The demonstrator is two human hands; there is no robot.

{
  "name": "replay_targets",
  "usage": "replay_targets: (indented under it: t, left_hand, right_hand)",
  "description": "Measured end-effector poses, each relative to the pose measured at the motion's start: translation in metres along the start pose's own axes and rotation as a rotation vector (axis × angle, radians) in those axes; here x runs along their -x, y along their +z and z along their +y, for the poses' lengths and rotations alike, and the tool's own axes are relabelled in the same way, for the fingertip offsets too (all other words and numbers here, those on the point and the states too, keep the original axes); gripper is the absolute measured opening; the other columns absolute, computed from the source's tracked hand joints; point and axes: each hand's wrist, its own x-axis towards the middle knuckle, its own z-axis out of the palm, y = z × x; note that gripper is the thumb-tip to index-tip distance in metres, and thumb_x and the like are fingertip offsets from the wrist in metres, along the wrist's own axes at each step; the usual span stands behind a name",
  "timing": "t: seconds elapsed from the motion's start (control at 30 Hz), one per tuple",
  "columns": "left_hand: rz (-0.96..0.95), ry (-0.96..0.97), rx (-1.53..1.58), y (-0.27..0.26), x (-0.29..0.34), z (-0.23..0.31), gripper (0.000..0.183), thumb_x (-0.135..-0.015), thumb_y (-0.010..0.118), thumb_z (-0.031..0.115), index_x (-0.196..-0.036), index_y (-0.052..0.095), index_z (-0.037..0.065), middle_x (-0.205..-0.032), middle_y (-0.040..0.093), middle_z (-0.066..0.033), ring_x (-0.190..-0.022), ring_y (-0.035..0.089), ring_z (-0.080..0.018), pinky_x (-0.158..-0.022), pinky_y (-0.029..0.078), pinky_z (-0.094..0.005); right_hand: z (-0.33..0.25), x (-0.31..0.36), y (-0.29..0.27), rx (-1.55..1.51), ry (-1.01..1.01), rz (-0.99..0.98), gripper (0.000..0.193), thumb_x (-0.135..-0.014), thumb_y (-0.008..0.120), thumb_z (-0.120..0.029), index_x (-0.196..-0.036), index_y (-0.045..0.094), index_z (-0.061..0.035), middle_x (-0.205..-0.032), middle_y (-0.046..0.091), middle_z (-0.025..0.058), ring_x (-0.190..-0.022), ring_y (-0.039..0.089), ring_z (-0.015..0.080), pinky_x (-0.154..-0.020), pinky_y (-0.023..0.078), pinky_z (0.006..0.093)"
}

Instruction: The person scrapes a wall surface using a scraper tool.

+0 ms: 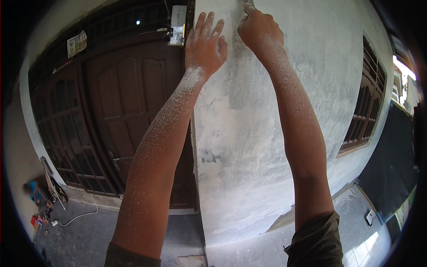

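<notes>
A pale, patchy plastered wall (249, 147) stands before me, smudged grey and white. My left hand (206, 51) lies with fingers spread against it, close to its left corner by the doorway. Higher up and to the right, my right hand (262, 31) is closed round a small grey hand tool (247, 2) held against the wall. Only a bit of that tool shows at the top rim, so its working end cannot be made out. White dust covers both forearms, most thickly at the left wrist.
Left of the corner is a dark wooden door (129, 89) with a grey-white box (178, 22) above it. A white cable (82, 216) runs over the tiled floor (84, 236), near a person in blue (33, 191). A barred window (364, 98) and dark sheeting (389, 147) are at right.
</notes>
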Motion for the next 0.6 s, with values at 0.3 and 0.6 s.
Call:
replay_targets:
  t: [0.3,0.6]
  left_hand:
    - [0.008,0.003,0.001,-0.001,0.001,0.0,0.047,-0.093,0.054,0.022,-0.14,0.055,0.015,-0.153,0.042,-0.0115,-0.147,0.03,-0.0291,-0.116,0.034,-0.048]
    - [0.001,-0.002,0.06,-0.002,0.006,-0.013,0.047,-0.094,0.051,0.025,-0.14,0.054,0.013,-0.154,0.039,-0.0128,-0.149,0.026,-0.0283,-0.114,0.034,-0.0538]
  right_hand:
    - [-0.009,0.036,0.007,0.006,0.021,-0.047,0.045,-0.096,0.047,-0.022,-0.141,0.054,-0.0216,-0.103,0.072,0.0208,-0.095,0.07,0.0399,-0.087,0.056,0.0509]
    - [-0.014,0.067,0.01,0.016,0.038,-0.124,0.045,-0.096,0.048,-0.023,-0.141,0.054,-0.0221,-0.101,0.072,0.0211,-0.094,0.07,0.0394,-0.087,0.056,0.051]
